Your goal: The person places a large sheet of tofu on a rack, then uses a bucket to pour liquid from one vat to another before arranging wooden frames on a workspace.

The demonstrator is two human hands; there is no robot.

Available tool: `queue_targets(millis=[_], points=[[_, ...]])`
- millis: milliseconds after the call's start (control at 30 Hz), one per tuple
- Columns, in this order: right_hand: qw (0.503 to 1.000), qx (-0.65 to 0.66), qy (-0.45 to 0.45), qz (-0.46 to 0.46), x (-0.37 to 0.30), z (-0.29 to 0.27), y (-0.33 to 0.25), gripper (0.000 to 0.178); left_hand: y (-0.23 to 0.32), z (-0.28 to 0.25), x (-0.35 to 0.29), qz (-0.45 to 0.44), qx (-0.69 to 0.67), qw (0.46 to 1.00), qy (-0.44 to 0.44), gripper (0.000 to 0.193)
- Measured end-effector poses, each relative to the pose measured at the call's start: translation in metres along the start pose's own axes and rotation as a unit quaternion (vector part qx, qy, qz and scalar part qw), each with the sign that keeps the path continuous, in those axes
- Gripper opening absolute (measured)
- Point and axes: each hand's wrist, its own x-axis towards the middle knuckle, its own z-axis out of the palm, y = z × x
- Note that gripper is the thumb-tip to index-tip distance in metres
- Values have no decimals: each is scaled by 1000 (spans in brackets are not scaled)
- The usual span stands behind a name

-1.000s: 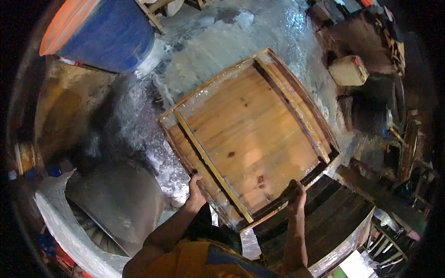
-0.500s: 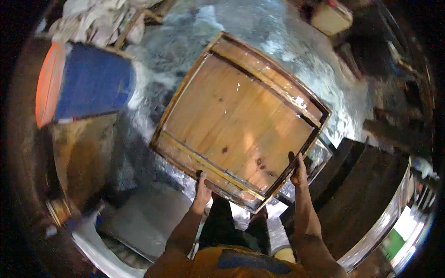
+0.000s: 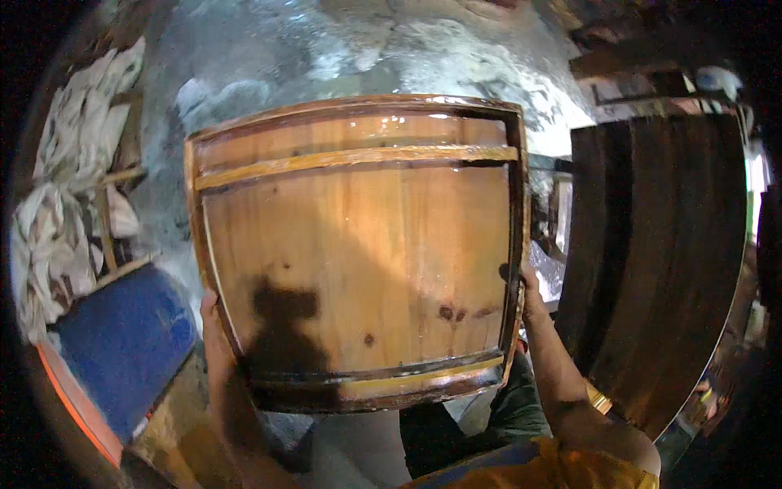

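A large square wooden tray (image 3: pixel 383 244) with a raised dark rim and two crosswise battens is held up in front of me. Its plank surface is wet and shiny, with several dark knots. My left hand (image 3: pixel 213 322) grips the left edge near the lower corner, the thumb showing on the rim. On the right edge, my right hand (image 3: pixel 531 295) is closed round the rim in the same way. Most fingers of both hands are hidden beneath the tray. A dark shadow falls across its lower left part.
Dark wooden boards (image 3: pixel 652 261) stand close on my right. To the left are a blue drum (image 3: pixel 126 342) with an orange rim and crumpled whitish cloths (image 3: pixel 57 244) on a wooden frame. Beyond the tray stretches a wet grey floor (image 3: pixel 326 49) with white patches.
The tray has turned from a slant to nearly square with me, still in both hands. My view has swung round, so the drum sits lower left and the dark boards stand upright.
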Motion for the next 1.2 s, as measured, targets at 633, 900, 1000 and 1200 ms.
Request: queue_targets(millis=[633,900,1000,1200], points=[[973,-220,-43,56,-208,12,-250,63,-47,177,-232,269,-98,958,-34,63],[983,-98,-32,-155,-321,-78,-355,49,14,284,-293,382,-83,900,-193,64],[985,-28,-76,-151,-321,-151,-374,41,15,356,-307,446,-18,882,-149,65],[970,-42,-43,-235,-240,-301,-395,44,18,485,-310,391,-13,883,-260,57]])
